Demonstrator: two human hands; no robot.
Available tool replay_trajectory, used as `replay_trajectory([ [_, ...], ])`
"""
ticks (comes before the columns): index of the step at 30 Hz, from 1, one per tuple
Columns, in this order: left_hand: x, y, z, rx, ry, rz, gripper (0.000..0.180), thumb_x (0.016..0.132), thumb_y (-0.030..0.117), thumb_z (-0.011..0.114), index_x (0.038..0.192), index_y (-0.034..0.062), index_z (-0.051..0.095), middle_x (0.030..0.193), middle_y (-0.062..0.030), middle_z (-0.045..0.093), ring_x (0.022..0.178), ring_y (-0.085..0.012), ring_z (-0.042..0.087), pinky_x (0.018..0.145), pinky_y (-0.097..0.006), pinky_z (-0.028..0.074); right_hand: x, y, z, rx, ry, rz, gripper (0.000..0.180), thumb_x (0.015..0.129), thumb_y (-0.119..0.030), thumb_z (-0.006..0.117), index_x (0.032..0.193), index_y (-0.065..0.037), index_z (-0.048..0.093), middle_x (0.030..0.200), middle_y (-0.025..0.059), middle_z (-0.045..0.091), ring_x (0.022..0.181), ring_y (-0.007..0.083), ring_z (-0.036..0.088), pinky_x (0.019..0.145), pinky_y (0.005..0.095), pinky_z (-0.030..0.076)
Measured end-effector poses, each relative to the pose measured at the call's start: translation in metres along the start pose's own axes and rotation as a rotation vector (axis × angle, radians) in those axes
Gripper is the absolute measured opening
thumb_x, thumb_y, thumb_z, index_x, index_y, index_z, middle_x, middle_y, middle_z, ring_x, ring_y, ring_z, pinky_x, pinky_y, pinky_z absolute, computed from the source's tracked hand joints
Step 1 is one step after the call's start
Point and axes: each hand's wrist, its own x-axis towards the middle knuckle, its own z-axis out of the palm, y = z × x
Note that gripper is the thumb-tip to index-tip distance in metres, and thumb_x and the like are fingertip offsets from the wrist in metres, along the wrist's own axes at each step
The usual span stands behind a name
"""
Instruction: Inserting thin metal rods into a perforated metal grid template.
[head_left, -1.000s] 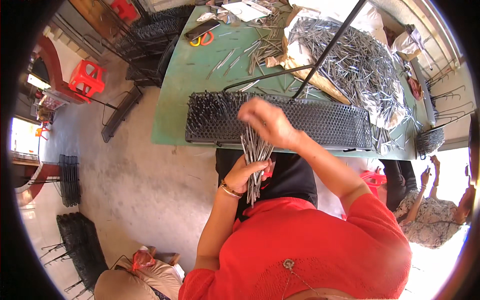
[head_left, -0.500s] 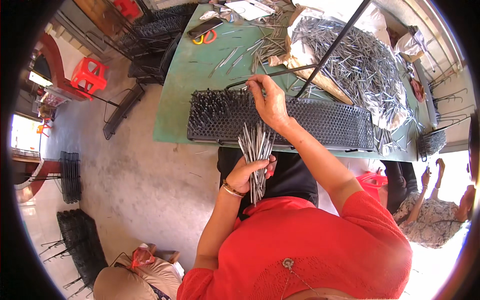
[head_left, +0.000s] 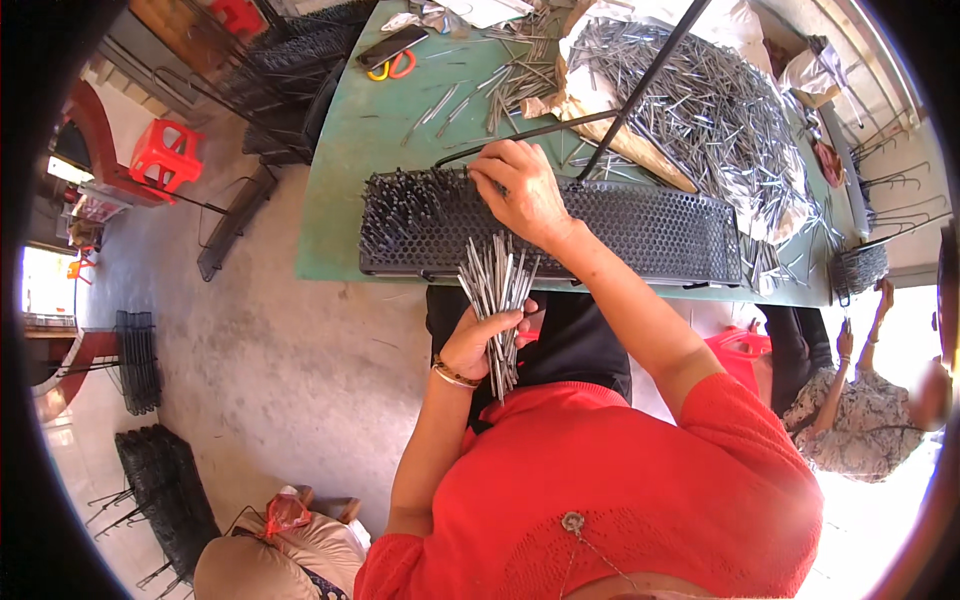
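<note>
Along the near edge of the green worktop [head_left: 335, 190]: black perforated rack [head_left: 640, 228], left end packed with dark pins [head_left: 400, 212]. Right forearm angles up from lower right, right hand [head_left: 518, 190] over the rack, fingers curled beside the pins; can't tell if that grip is closed on anything. Left hand [head_left: 478, 338] sits below the rack, grip clamped round a fanned bundle of metal rods [head_left: 492, 278]. Beyond the rack, right: rod heap [head_left: 700, 110].
</note>
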Motion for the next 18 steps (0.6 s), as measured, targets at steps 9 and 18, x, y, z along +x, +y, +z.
replay_trajectory([
  [9, 0.002, -0.0025, -0.0018, -0.023, 0.077, -0.004, 0.038, 0.084, 0.003, 0.059, 0.121, 0.0026, 0.051, 0.109, -0.0104, 0.062, 0.086, -0.0164, 0.061, 0.064, -0.028, 0.054, 0.0094, -0.0044, 0.0049, -0.133, -0.039, -0.004, 0.008, 0.073, -0.007, 0.068, 0.078, -0.006, 0.062, 0.083, 0.0043, 0.057, 0.075, 0.0232, 0.056, 0.069, 0.0345, 0.04],
  [18, 0.0015, -0.0025, -0.0005, -0.003, 0.075, 0.006, 0.039, 0.083, 0.005, 0.059, 0.121, 0.0022, 0.051, 0.109, -0.0108, 0.062, 0.086, -0.0164, 0.061, 0.066, -0.029, 0.055, 0.0098, -0.0067, 0.0055, -0.11, -0.092, 0.028, 0.008, 0.074, -0.007, 0.065, 0.082, -0.005, 0.064, 0.085, 0.0059, 0.058, 0.076, 0.0247, 0.057, 0.07, 0.0347, 0.042],
])
